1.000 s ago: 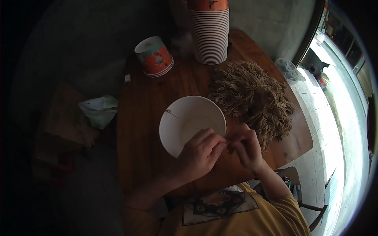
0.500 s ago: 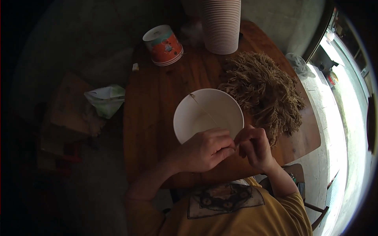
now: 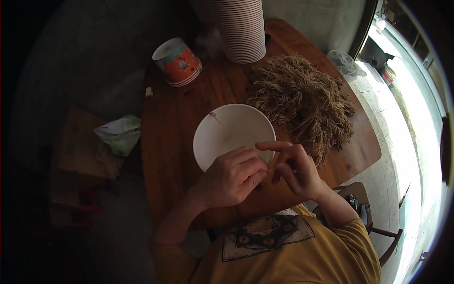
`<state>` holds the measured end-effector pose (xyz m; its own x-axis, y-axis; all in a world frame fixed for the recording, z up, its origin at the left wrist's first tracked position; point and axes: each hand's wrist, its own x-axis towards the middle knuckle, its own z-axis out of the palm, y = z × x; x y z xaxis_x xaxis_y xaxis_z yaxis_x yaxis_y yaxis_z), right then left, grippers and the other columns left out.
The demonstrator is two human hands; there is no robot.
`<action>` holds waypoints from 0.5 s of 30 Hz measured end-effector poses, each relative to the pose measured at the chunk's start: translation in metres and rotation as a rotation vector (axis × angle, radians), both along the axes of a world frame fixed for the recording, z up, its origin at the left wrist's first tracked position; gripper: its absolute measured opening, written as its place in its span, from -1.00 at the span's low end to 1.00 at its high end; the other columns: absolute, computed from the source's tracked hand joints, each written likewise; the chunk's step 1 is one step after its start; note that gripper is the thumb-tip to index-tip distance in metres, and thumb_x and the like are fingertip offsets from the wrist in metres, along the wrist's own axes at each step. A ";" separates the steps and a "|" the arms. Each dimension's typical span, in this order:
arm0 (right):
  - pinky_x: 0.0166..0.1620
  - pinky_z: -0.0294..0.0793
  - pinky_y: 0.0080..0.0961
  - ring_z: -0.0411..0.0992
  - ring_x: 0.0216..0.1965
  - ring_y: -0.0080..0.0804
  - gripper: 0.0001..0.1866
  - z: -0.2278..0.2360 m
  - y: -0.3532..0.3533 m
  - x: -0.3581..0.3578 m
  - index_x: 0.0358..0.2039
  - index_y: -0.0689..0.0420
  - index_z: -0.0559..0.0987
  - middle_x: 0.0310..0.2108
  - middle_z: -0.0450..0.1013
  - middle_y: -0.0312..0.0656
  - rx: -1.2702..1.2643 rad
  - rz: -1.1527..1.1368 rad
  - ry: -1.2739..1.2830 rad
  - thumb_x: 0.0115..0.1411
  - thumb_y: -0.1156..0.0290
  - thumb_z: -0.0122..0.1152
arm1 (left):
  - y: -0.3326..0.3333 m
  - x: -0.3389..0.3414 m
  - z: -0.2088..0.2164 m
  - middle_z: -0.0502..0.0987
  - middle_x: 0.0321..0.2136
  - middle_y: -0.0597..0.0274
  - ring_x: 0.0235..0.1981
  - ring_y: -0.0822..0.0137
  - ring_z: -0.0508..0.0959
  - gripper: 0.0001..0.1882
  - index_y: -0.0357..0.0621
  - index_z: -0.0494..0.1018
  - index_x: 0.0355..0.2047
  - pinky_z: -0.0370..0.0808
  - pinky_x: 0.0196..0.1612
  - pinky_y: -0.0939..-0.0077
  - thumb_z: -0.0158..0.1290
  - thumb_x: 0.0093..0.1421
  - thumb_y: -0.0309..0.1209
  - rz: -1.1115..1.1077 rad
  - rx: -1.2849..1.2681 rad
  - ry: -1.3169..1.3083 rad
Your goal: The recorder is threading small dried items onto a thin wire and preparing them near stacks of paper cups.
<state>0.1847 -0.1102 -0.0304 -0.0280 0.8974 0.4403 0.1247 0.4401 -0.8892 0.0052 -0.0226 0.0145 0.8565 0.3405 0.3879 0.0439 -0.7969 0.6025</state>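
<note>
A white paper bowl (image 3: 208, 144) stands on the wooden table in front of me. My left hand (image 3: 235, 176) is closed at its near rim, pinching a thin tan strand (image 3: 231, 133). That strand runs across the bowl's opening to a small tuft at the far left rim. Close beside it, my right hand (image 3: 297, 168) has its fingers apart, index finger stretched over the rim and thumb near the left fingertips. A bit of the strand seems to show between the hands. To the right lies a heap of brown, stringy dried strands (image 3: 302, 102).
A tall stack of white paper bowls (image 3: 240, 33) rises at the back of the table (image 3: 165, 161). Left of it sit upturned orange-and-teal paper tubs (image 3: 178, 64) and a small white scrap (image 3: 149, 91). A cardboard box (image 3: 75, 142) with a green-white bag (image 3: 120, 135) stands left; a chair (image 3: 352, 196) is lower right.
The view has shifted, so the table things sit farther left. My right fingers have spread from a pinch, the index finger now stretched over the rim. My left hand still grips the strand.
</note>
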 end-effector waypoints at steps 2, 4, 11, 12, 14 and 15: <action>-0.45 0.46 -0.62 0.48 -0.47 -0.53 -0.93 0.001 0.000 0.003 -0.29 0.21 0.26 -0.09 0.43 0.01 0.008 0.038 0.026 0.25 0.59 -0.07 | 0.000 0.001 0.000 0.40 -0.53 0.20 -0.45 0.19 0.44 -0.96 -0.22 0.43 -0.49 0.41 -0.40 0.34 0.08 0.03 -0.55 -0.009 -0.032 0.015; -0.44 0.45 -0.61 0.46 -0.48 -0.53 -0.91 0.003 -0.002 0.006 -0.27 0.22 0.27 -0.12 0.42 -0.02 -0.052 0.081 0.091 0.24 0.59 -0.04 | 0.000 0.003 0.000 0.41 -0.55 0.19 -0.47 0.19 0.44 -0.96 -0.22 0.43 -0.50 0.41 -0.41 0.35 0.08 0.02 -0.54 -0.037 -0.079 0.030; -0.42 0.42 -0.59 0.42 -0.47 -0.52 -0.93 0.000 -0.003 0.005 -0.30 0.21 0.29 -0.30 0.37 -0.15 -0.092 0.138 0.083 0.24 0.56 -0.03 | -0.002 0.003 0.004 0.40 -0.55 0.20 -0.47 0.19 0.44 -0.95 -0.22 0.43 -0.50 0.41 -0.42 0.34 0.07 0.03 -0.52 -0.080 -0.032 0.094; -0.41 0.42 -0.58 0.42 -0.45 -0.51 -0.93 0.001 -0.003 0.004 -0.31 0.22 0.29 -0.32 0.36 -0.16 -0.105 0.137 0.082 0.24 0.56 -0.03 | -0.003 0.003 0.004 0.39 -0.57 0.19 -0.48 0.19 0.43 -0.95 -0.22 0.43 -0.52 0.39 -0.43 0.36 0.08 0.02 -0.54 -0.074 -0.045 0.080; -0.40 0.42 -0.57 0.43 -0.43 -0.50 -0.93 0.001 -0.003 0.003 -0.31 0.22 0.29 -0.35 0.36 -0.17 -0.116 0.140 0.082 0.24 0.56 -0.03 | -0.003 0.002 0.006 0.38 -0.58 0.19 -0.49 0.20 0.42 -0.95 -0.23 0.43 -0.53 0.36 -0.44 0.37 0.08 0.02 -0.55 -0.065 -0.056 0.067; -0.40 0.42 -0.58 0.43 -0.44 -0.51 -0.93 0.000 -0.003 0.002 -0.31 0.22 0.29 -0.33 0.37 -0.16 -0.103 0.122 0.079 0.24 0.56 -0.03 | -0.004 0.001 0.009 0.38 -0.55 0.19 -0.46 0.19 0.42 -0.96 -0.23 0.42 -0.51 0.39 -0.41 0.36 0.07 0.03 -0.54 -0.048 -0.046 0.083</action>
